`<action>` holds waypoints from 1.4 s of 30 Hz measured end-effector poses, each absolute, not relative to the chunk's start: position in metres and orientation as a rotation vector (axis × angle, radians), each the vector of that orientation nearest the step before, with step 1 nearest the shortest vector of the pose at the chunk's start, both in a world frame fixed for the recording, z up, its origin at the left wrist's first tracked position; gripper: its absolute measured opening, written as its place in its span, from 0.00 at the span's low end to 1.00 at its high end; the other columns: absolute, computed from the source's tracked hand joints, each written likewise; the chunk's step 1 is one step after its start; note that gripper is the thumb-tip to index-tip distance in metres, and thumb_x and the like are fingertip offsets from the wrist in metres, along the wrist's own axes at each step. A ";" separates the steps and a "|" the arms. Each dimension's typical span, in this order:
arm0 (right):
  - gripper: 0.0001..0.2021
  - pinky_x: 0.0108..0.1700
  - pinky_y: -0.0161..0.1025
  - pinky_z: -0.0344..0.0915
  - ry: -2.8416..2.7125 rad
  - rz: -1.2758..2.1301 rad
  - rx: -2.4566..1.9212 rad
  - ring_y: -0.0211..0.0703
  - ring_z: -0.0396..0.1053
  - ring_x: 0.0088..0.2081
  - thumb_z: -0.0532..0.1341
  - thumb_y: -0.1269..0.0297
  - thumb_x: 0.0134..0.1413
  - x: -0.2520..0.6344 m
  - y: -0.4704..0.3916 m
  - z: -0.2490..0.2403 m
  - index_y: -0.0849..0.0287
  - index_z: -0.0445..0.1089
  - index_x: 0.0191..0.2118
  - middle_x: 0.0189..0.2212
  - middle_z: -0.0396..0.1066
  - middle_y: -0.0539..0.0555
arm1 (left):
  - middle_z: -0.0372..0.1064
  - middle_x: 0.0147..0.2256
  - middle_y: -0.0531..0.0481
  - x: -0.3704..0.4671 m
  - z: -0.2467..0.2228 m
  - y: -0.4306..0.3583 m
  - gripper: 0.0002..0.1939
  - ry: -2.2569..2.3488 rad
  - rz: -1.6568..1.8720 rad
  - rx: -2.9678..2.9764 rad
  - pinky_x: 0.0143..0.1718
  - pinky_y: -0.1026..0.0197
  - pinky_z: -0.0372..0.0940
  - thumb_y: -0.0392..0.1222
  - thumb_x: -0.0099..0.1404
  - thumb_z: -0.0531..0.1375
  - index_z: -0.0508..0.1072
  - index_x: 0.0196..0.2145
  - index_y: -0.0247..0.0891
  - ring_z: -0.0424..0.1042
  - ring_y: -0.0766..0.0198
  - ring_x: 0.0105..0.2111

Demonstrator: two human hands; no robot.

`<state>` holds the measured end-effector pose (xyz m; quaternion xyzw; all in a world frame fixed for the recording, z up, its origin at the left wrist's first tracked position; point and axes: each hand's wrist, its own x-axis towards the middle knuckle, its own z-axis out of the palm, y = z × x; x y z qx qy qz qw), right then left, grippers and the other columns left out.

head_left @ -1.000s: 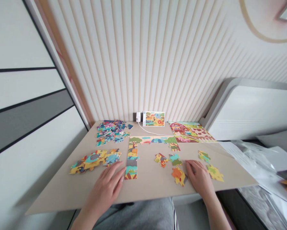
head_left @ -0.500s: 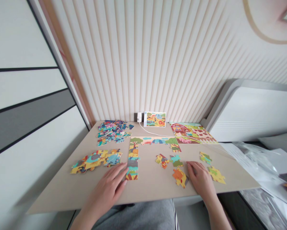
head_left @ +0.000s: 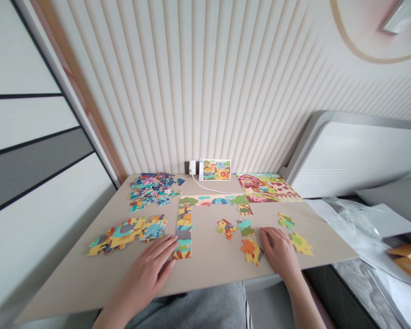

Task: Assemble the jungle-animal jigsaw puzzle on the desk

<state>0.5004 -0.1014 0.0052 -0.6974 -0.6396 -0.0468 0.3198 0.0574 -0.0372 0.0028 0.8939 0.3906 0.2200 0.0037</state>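
Note:
My left hand [head_left: 150, 267] lies flat on the table with its fingers stretched out. Its fingertips reach the lower left edge of the joined puzzle border [head_left: 184, 234], which runs down the left side and along the top, with trees and an elephant. My right hand [head_left: 279, 250] rests on the table, fingers extended and holding nothing. To its left are an orange-and-yellow puzzle piece [head_left: 251, 251], a turquoise-and-green piece [head_left: 245, 227] and a piece cluster with a lion [head_left: 226, 228]. Right of that hand lie a green piece [head_left: 286, 221] and a yellow-green piece [head_left: 301, 244].
A yellow puzzle pile [head_left: 126, 232] and a dark blue-purple pile [head_left: 153, 187] lie at left. The picture card [head_left: 215, 170] leans on the wall beside a white charger [head_left: 192, 167] with a cable. A finished farm puzzle [head_left: 267, 187] lies at the back right.
The camera view has turned slightly to the right, so everything appears shifted left. Both hands stay in nearly the same places, and the puzzle pieces have not visibly moved.

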 end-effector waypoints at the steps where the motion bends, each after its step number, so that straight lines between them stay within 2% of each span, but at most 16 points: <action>1: 0.15 0.53 0.52 0.69 -1.683 -0.122 -1.832 0.56 0.74 0.49 0.53 0.56 0.71 0.500 -0.102 0.005 0.53 0.76 0.45 0.45 0.79 0.59 | 0.64 0.67 0.49 0.057 0.003 -0.037 0.28 1.231 0.680 2.804 0.64 0.47 0.67 0.47 0.74 0.58 0.64 0.69 0.49 0.65 0.51 0.66; 7: 0.14 0.53 0.51 0.69 -1.684 -0.119 -1.837 0.56 0.74 0.50 0.53 0.57 0.71 0.500 -0.102 0.007 0.52 0.76 0.45 0.45 0.79 0.58 | 0.62 0.68 0.49 0.056 -0.002 -0.037 0.28 1.272 0.653 2.780 0.66 0.48 0.66 0.48 0.74 0.57 0.63 0.69 0.46 0.64 0.52 0.66; 16: 0.15 0.56 0.53 0.68 -1.670 -0.133 -1.869 0.56 0.73 0.52 0.53 0.55 0.71 0.503 -0.102 0.003 0.52 0.77 0.47 0.48 0.78 0.58 | 0.64 0.67 0.49 0.057 -0.002 -0.037 0.26 1.276 0.666 2.741 0.66 0.48 0.66 0.48 0.75 0.57 0.66 0.68 0.46 0.64 0.52 0.67; 21: 0.19 0.62 0.55 0.66 -1.878 -0.053 -1.833 0.56 0.68 0.61 0.56 0.52 0.70 0.501 -0.100 0.008 0.47 0.74 0.59 0.59 0.73 0.56 | 0.65 0.66 0.50 0.058 -0.001 -0.038 0.26 1.273 0.698 2.714 0.65 0.48 0.66 0.48 0.74 0.58 0.67 0.67 0.48 0.65 0.52 0.66; 23: 0.19 0.64 0.56 0.64 -1.948 -0.021 -1.823 0.56 0.65 0.64 0.56 0.52 0.70 0.500 -0.100 0.010 0.44 0.73 0.61 0.62 0.70 0.54 | 0.65 0.66 0.51 0.058 -0.001 -0.038 0.25 1.272 0.709 2.705 0.65 0.48 0.66 0.48 0.75 0.57 0.67 0.67 0.48 0.65 0.53 0.66; 30: 0.17 0.62 0.54 0.67 -1.836 0.009 -1.860 0.54 0.70 0.59 0.55 0.51 0.70 0.507 -0.096 0.003 0.48 0.79 0.52 0.57 0.74 0.55 | 0.65 0.66 0.51 0.057 -0.002 -0.039 0.24 1.273 0.695 2.731 0.66 0.49 0.66 0.48 0.75 0.57 0.67 0.67 0.48 0.65 0.53 0.66; 37: 0.19 0.62 0.56 0.66 -1.798 -0.002 -1.890 0.57 0.71 0.58 0.60 0.47 0.65 0.509 -0.094 0.000 0.47 0.78 0.53 0.56 0.74 0.55 | 0.67 0.65 0.50 0.058 0.001 -0.040 0.23 1.253 0.739 2.727 0.65 0.48 0.67 0.47 0.75 0.57 0.69 0.66 0.47 0.67 0.52 0.65; 42: 0.16 0.61 0.55 0.66 -1.766 0.024 -1.876 0.55 0.72 0.57 0.60 0.46 0.65 0.509 -0.094 -0.001 0.49 0.78 0.46 0.56 0.74 0.55 | 0.67 0.65 0.50 0.057 0.001 -0.040 0.23 1.263 0.719 2.744 0.65 0.48 0.67 0.47 0.75 0.57 0.69 0.65 0.46 0.66 0.53 0.65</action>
